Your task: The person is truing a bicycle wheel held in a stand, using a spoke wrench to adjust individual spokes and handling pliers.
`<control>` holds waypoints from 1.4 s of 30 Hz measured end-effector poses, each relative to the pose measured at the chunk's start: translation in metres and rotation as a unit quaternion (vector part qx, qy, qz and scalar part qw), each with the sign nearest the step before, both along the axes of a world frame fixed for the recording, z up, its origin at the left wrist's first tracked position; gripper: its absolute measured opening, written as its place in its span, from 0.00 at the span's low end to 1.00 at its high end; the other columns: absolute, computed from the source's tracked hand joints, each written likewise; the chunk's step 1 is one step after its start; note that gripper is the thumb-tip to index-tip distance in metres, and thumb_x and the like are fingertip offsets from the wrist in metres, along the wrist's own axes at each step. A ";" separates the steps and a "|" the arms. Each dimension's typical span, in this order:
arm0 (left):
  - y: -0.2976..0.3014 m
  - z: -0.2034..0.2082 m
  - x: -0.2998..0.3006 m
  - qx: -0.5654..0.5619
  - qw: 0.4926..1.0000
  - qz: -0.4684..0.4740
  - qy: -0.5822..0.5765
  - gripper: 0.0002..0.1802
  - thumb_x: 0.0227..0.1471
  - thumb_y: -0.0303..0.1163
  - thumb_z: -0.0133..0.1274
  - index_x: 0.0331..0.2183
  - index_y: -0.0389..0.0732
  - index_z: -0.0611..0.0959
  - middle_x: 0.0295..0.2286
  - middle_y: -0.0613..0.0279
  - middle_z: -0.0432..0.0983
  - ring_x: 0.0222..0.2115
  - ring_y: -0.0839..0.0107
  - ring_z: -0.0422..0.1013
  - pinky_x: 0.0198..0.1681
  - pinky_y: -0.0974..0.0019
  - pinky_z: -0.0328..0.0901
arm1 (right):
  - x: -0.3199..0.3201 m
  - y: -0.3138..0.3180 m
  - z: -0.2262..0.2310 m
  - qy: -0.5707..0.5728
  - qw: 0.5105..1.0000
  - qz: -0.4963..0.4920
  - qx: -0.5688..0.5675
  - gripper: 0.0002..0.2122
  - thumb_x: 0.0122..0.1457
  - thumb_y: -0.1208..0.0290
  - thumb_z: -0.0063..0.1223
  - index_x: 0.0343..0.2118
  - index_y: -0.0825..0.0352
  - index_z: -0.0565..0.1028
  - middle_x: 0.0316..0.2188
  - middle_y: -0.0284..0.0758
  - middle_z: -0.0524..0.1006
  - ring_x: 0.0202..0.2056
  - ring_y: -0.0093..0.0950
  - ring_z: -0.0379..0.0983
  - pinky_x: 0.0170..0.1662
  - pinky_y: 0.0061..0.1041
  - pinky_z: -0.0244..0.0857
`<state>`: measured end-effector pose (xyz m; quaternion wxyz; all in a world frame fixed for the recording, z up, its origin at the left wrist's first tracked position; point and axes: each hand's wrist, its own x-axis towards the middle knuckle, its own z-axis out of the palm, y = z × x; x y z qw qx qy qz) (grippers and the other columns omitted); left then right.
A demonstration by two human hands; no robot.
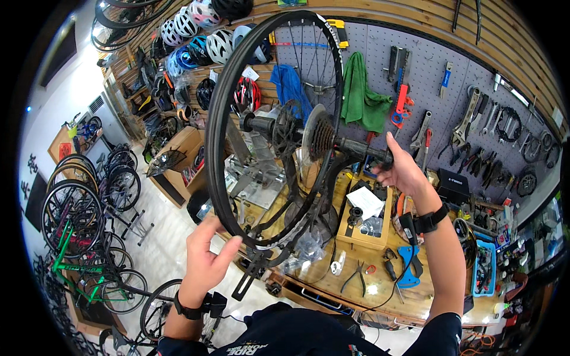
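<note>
A bicycle wheel (217, 142) with a black rim stands upright in a dark truing stand (323, 199) on the bench. Its cassette (320, 135) and a brake disc (287, 127) sit on the hub between the stand's arms. My right hand (404, 169) is at the black knob (363, 149) on the right end of the axle, fingers curled around its end and thumb raised. Beside the lower left of the rim is my left hand (208, 255), thumb stretched out and fingers apart; some fingertips are hidden near the tyreless rim.
On the wooden bench (380, 293) lie pliers (355, 279), a blue tool (409, 267), a cardboard box (363, 232) and a blue basket (484, 270). Tools hang on the pegboard (436, 107) beside a green cloth (363, 95). Several bikes stand at left, including a green frame (64, 255).
</note>
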<state>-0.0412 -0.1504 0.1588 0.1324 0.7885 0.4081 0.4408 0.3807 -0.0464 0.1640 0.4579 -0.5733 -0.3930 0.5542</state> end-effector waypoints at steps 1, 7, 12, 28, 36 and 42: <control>0.006 -0.005 -0.005 -0.073 0.994 -0.048 -0.064 0.16 0.54 0.34 0.54 0.42 0.32 0.78 0.32 0.56 0.79 0.35 0.66 0.74 0.42 0.67 0.66 | -0.002 0.000 0.002 -0.007 1.000 -0.014 0.004 0.29 0.59 0.38 0.42 0.45 0.64 0.68 0.23 0.36 0.74 0.19 0.21 0.67 0.22 0.21 0.62; 0.089 -0.057 -0.017 -0.422 0.861 -0.225 -0.173 0.35 0.62 0.57 0.35 0.58 0.39 0.64 0.52 0.49 0.68 0.53 0.62 0.66 0.55 0.57 0.59 | -0.013 0.006 -0.004 -0.024 0.996 -0.018 0.080 0.24 0.61 0.43 0.43 0.40 0.64 0.69 0.20 0.31 0.70 0.14 0.17 0.59 0.17 0.17 0.52; 0.143 -0.062 0.012 -0.584 0.657 -0.419 -0.229 0.36 0.61 0.57 0.36 0.61 0.45 0.53 0.53 0.44 0.65 0.55 0.56 0.62 0.57 0.58 0.58 | -0.004 0.001 -0.026 -0.412 0.831 -0.066 0.368 0.17 0.58 0.67 0.57 0.44 0.68 0.65 0.31 0.34 0.71 0.32 0.24 0.67 0.37 0.23 0.64; 0.148 -0.063 0.049 -0.534 0.751 -0.323 -0.215 0.34 0.45 0.36 0.62 0.48 0.35 0.63 0.34 0.63 0.69 0.35 0.76 0.68 0.41 0.72 0.63 | -0.007 -0.022 -0.009 -0.543 0.737 -0.021 0.401 0.25 0.60 0.57 0.54 0.54 0.66 0.62 0.29 0.36 0.74 0.28 0.23 0.73 0.33 0.22 0.68; 0.148 -0.058 0.049 -0.482 0.788 -0.324 -0.205 0.34 0.43 0.35 0.61 0.47 0.34 0.63 0.29 0.65 0.67 0.28 0.78 0.64 0.31 0.73 0.60 | -0.010 -0.008 0.002 -0.083 0.994 -0.038 0.067 0.25 0.61 0.56 0.52 0.52 0.70 0.61 0.34 0.36 0.73 0.29 0.26 0.74 0.33 0.25 0.71; 0.144 -0.053 0.060 -0.418 0.816 -0.326 -0.230 0.19 0.57 0.45 0.52 0.38 0.39 0.68 0.21 0.70 0.64 0.18 0.81 0.61 0.20 0.75 0.58 | -0.017 -0.023 0.013 -0.152 0.983 -0.081 0.064 0.23 0.59 0.65 0.57 0.52 0.66 0.61 0.43 0.35 0.68 0.38 0.22 0.70 0.40 0.24 0.70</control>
